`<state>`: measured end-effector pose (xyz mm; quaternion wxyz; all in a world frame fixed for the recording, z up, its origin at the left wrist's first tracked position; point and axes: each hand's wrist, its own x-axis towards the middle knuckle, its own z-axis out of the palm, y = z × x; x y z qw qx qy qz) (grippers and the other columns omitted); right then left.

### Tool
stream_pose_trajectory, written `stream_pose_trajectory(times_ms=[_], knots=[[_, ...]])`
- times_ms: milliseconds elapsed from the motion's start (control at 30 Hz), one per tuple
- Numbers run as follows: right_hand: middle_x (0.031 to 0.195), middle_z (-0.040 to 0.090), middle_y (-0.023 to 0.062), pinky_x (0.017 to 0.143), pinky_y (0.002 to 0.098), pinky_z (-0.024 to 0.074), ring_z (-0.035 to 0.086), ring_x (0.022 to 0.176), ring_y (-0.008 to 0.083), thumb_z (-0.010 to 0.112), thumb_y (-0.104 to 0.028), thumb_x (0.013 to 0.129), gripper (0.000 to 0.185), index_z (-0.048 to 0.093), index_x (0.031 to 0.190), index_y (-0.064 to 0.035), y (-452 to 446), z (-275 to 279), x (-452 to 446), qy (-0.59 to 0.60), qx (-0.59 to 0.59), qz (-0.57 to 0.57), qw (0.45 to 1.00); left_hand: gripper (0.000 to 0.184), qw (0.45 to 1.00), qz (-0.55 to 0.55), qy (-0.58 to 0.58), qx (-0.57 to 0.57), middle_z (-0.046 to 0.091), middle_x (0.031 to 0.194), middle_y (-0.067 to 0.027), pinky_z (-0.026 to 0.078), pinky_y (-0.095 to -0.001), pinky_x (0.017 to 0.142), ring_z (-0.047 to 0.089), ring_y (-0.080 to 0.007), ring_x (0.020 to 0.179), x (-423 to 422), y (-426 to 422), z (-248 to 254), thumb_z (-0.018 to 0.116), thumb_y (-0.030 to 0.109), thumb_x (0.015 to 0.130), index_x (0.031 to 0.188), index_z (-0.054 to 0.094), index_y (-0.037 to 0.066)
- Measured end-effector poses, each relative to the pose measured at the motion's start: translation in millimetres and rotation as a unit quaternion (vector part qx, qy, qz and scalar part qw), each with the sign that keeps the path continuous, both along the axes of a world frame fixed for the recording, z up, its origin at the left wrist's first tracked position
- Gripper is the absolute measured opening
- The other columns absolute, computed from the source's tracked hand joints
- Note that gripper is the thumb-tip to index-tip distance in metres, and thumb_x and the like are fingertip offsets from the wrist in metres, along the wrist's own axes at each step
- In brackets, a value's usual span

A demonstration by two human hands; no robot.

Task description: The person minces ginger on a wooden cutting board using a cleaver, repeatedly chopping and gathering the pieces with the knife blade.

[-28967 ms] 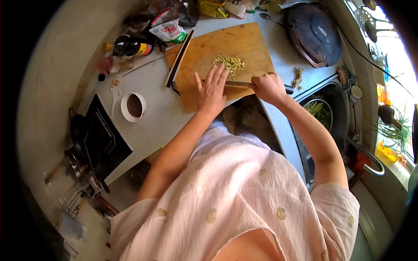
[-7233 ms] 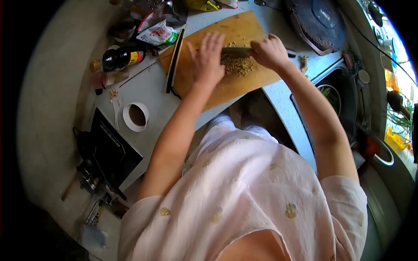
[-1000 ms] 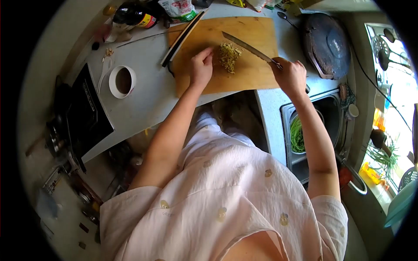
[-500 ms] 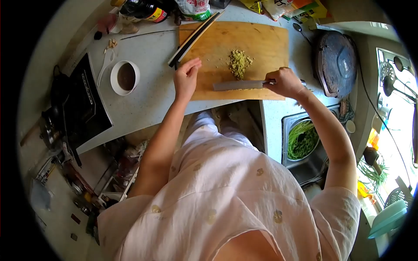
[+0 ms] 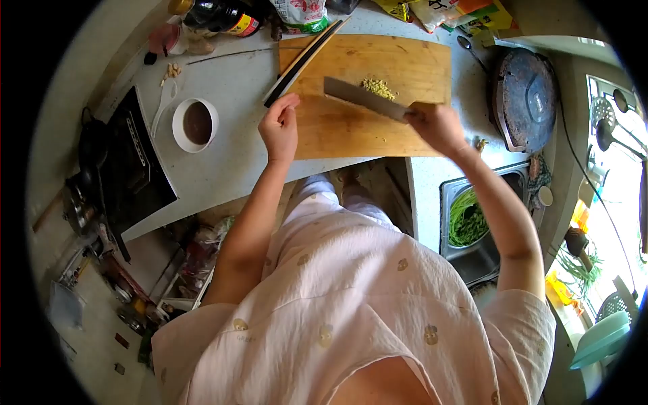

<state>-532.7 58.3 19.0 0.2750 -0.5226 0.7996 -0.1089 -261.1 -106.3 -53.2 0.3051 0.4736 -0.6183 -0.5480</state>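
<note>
My right hand (image 5: 437,127) grips the handle of a kitchen knife (image 5: 364,98), its broad blade slanting up to the left over the wooden cutting board (image 5: 337,138). The blade partly hides a small pile of finely chopped yellowish food (image 5: 379,86). At the board's left edge is my left hand (image 5: 278,128), holding nothing, its fingers loosely bent and the thumb apart. Just beyond its fingertips lie long black and tan sticks (image 5: 305,62), across the board's left edge.
Left on the counter stand a white bowl of brown liquid (image 5: 196,125), a white spoon (image 5: 164,108) and a black cooktop (image 5: 131,155). A dark sauce bottle (image 5: 216,17) lies behind. Right are a round appliance (image 5: 525,100) and a sink (image 5: 472,270) with greens (image 5: 467,219).
The knife has risen from the board's near side and swung its tip away from me, now crossing the chopped pile. My left hand has shifted slightly left, its fingers more bent.
</note>
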Motion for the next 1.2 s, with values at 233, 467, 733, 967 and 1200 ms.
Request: stream_pose_trajectory(times_ms=[233, 467, 733, 967, 1200], knots=[[0.076, 0.067, 0.0178, 0.068, 0.0493, 0.0521, 0.065, 0.075, 0.0399, 0.062, -0.030, 0.088, 0.020, 0.072, 0.087, -0.0118, -2.1, -8.1, 85.6, -0.067, -0.008, -0.142, 0.988, 0.024, 1.000, 0.006, -0.025, 0.003, 0.069, 0.114, -0.0108, 0.049, -0.0278, 0.095, 0.066, -0.0186, 0.108, 6.7, -12.2, 3.3, 0.051, -0.001, 0.097, 0.117, 0.063, -0.004], [0.076, 0.067, 0.0192, 0.067, 0.0475, 0.0516, 0.065, 0.075, 0.0404, 0.066, -0.029, 0.086, 0.022, 0.072, 0.087, -0.0087, 25.2, -30.7, 42.7, -0.031, -0.030, -0.223, 0.974, 0.024, 0.999, 0.001, 0.001, 0.033, 0.068, 0.117, -0.0123, 0.049, -0.0276, 0.096, 0.065, -0.0193, 0.110, 0.3, -0.3, 5.6, 0.051, -0.001, 0.097, 0.118, 0.063, -0.005], [0.073, 0.067, 0.0171, 0.063, 0.0410, 0.0517, 0.066, 0.067, 0.0342, 0.067, -0.026, 0.085, 0.024, 0.071, 0.085, -0.0028, 49.4, 15.7, 5.1, -0.076, 0.022, -0.084, 0.993, 0.026, 1.000, 0.010, -0.008, 0.021, 0.069, 0.115, -0.0131, 0.051, -0.0286, 0.094, 0.066, -0.0215, 0.108, 11.9, 4.2, 3.6, 0.050, -0.005, 0.094, 0.116, 0.064, -0.004], [0.080, 0.072, 0.0108, 0.068, 0.0395, 0.0550, 0.069, 0.070, 0.0287, 0.069, -0.029, 0.084, 0.022, 0.072, 0.087, -0.0072, 40.1, -1.8, -24.3, -0.053, 0.070, 0.119, 0.989, 0.026, 0.999, 0.038, -0.005, 0.026, 0.069, 0.114, -0.0129, 0.051, -0.0292, 0.094, 0.067, -0.0218, 0.107, 24.0, 5.9, 3.5, 0.050, -0.005, 0.095, 0.116, 0.064, -0.004], [0.078, 0.072, 0.0067, 0.066, 0.0377, 0.0566, 0.068, 0.064, 0.0232, 0.071, -0.034, 0.084, 0.024, 0.072, 0.088, -0.0106, -5.3, -24.2, -75.9, 0.031, 0.052, 0.205, 0.977, 0.024, 0.999, 0.037, -0.003, -0.002, 0.070, 0.110, -0.0116, 0.052, -0.0284, 0.092, 0.068, -0.0194, 0.103, 37.5, 4.3, -1.2, 0.052, -0.003, 0.094, 0.115, 0.065, -0.003]])
